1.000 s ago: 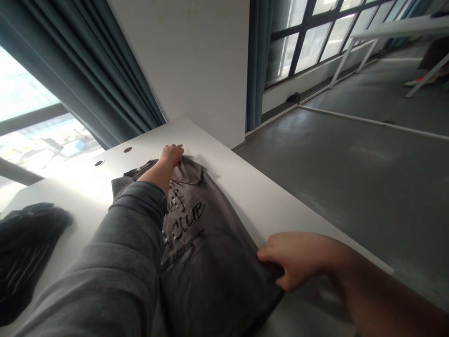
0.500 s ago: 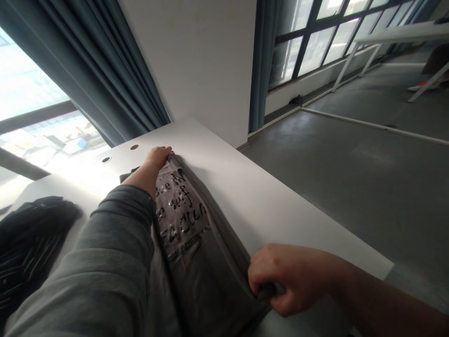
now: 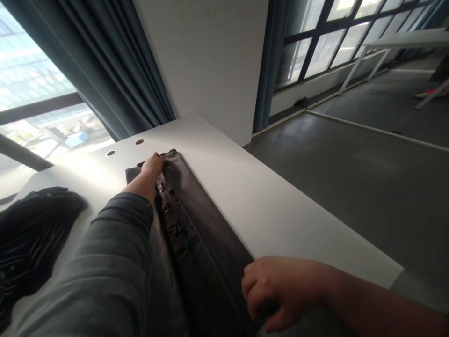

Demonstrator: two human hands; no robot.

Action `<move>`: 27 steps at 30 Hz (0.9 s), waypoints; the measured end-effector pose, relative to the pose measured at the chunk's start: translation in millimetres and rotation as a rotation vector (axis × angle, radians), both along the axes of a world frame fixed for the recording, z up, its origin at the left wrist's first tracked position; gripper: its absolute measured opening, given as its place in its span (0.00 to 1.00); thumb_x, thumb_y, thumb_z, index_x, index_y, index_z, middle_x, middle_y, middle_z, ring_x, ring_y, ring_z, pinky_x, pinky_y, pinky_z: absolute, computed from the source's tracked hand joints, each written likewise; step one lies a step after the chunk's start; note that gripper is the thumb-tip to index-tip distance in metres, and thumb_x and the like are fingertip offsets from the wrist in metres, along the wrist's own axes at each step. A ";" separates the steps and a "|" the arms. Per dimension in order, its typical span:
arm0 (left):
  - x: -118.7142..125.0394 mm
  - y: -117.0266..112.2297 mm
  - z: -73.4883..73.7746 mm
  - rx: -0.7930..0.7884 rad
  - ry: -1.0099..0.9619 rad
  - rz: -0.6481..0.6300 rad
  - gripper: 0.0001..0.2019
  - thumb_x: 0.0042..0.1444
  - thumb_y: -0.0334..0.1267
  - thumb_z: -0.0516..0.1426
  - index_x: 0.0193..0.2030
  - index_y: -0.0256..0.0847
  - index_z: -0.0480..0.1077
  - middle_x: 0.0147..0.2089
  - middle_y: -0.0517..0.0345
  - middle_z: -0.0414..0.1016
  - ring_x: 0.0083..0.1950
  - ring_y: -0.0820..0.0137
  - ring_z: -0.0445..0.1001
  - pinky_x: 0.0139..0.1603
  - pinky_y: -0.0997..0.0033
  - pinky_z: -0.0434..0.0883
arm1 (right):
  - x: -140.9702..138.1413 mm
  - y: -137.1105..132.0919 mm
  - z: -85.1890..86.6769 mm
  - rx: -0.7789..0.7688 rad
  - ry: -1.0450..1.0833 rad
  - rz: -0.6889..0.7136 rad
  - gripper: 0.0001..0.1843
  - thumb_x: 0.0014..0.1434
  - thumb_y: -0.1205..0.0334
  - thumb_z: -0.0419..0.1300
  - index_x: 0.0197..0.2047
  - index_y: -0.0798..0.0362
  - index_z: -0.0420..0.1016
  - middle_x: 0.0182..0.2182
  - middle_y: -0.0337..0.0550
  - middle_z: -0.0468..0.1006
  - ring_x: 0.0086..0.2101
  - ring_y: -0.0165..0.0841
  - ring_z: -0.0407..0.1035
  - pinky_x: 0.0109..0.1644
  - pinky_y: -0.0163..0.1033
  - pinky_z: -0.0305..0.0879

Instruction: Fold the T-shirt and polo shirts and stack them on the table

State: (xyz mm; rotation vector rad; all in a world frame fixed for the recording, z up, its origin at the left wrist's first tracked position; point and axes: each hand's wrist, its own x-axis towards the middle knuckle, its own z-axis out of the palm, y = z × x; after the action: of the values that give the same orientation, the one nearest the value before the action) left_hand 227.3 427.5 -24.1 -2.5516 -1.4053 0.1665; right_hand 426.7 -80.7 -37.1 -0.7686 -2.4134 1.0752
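Note:
A grey-brown shirt [image 3: 210, 220] with dark printed lettering lies lengthwise on the white table [image 3: 280, 215]. Its right side is folded inward, so part of the lettering is covered. My left hand [image 3: 153, 164] grips the shirt's far end, fingers closed on the cloth. At the near right edge, my right hand [image 3: 268, 290] is curled round the fabric, its fingertips partly hidden. The near end of the shirt runs out of view at the bottom.
A heap of dark clothing [image 3: 38, 229] lies on the table's left. Two round holes pierce the tabletop near the window. Blue curtains [image 3: 112, 70] and a white pillar [image 3: 210, 65] stand behind. Another white table [image 3: 403, 40] and a person's shoe are at the far right.
The shirt's right side has been turned inward over the lettering, leaving a smooth plain strip on the right. Both hands have shifted slightly left, still on the cloth.

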 end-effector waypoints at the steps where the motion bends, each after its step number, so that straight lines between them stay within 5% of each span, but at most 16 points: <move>1: -2.4 -0.9 -0.1 0.007 -0.025 0.046 0.18 0.69 0.35 0.50 0.59 0.42 0.75 0.64 0.38 0.73 0.57 0.52 0.78 0.54 0.59 0.74 | 0.0 1.2 -0.9 0.010 0.023 0.006 0.06 0.58 0.59 0.72 0.39 0.50 0.82 0.36 0.40 0.81 0.36 0.32 0.73 0.46 0.37 0.69; 4: -2.6 -7.9 -1.8 0.061 -0.123 0.123 0.20 0.70 0.37 0.47 0.61 0.39 0.74 0.62 0.36 0.75 0.59 0.51 0.77 0.56 0.56 0.74 | 2.5 7.7 2.0 0.093 0.056 -0.060 0.06 0.65 0.58 0.66 0.41 0.50 0.82 0.36 0.43 0.82 0.39 0.34 0.74 0.50 0.39 0.69; 8: 17.0 -30.1 -15.2 0.037 -0.166 0.051 0.27 0.73 0.49 0.42 0.63 0.39 0.73 0.65 0.36 0.75 0.65 0.48 0.73 0.65 0.48 0.68 | 8.4 15.6 5.0 0.241 -0.083 -0.267 0.12 0.67 0.57 0.63 0.49 0.51 0.83 0.48 0.52 0.81 0.54 0.43 0.72 0.64 0.52 0.65; 13: 45.3 -57.5 -42.2 -0.048 -0.211 0.245 0.39 0.70 0.60 0.40 0.74 0.31 0.62 0.78 0.27 0.55 0.77 0.40 0.58 0.69 0.39 0.64 | 7.8 14.9 0.0 0.185 -0.290 -0.319 0.33 0.63 0.46 0.68 0.68 0.49 0.75 0.70 0.59 0.66 0.71 0.53 0.56 0.76 0.69 0.39; 16: 50.0 -62.2 -51.6 -0.097 -0.224 0.369 0.43 0.69 0.63 0.40 0.78 0.29 0.55 0.81 0.26 0.47 0.80 0.39 0.50 0.70 0.39 0.63 | 2.0 13.1 -1.0 0.157 -0.324 -0.314 0.43 0.61 0.40 0.69 0.73 0.48 0.69 0.75 0.60 0.57 0.74 0.55 0.50 0.76 0.70 0.32; 19: 46.8 -61.2 -53.9 -0.124 -0.240 0.347 0.44 0.70 0.62 0.39 0.79 0.28 0.52 0.81 0.27 0.45 0.82 0.41 0.46 0.73 0.42 0.59 | -2.4 13.2 -1.0 0.161 -0.339 -0.280 0.47 0.60 0.35 0.68 0.75 0.48 0.65 0.76 0.60 0.54 0.75 0.57 0.46 0.76 0.71 0.29; 23: 35.6 -58.3 -48.9 -0.093 -0.318 0.247 0.39 0.71 0.57 0.42 0.76 0.27 0.58 0.80 0.26 0.48 0.81 0.42 0.49 0.74 0.43 0.59 | -4.4 13.7 -0.9 0.229 -0.348 -0.261 0.47 0.60 0.35 0.67 0.74 0.50 0.66 0.74 0.60 0.61 0.73 0.58 0.50 0.75 0.70 0.35; 27: 23.0 -54.1 -35.2 -0.038 -0.443 0.398 0.34 0.69 0.53 0.49 0.73 0.30 0.59 0.75 0.24 0.60 0.73 0.39 0.64 0.66 0.43 0.68 | -12.7 8.1 1.3 0.394 -0.268 -0.172 0.34 0.61 0.39 0.67 0.65 0.49 0.77 0.55 0.56 0.79 0.54 0.49 0.71 0.66 0.60 0.56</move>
State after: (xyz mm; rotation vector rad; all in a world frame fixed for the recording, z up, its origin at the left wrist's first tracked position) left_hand 250.3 373.4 -59.2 -2.3990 -2.0789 -0.3343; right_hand 414.0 -72.6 -35.8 -1.0044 -2.6005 0.4300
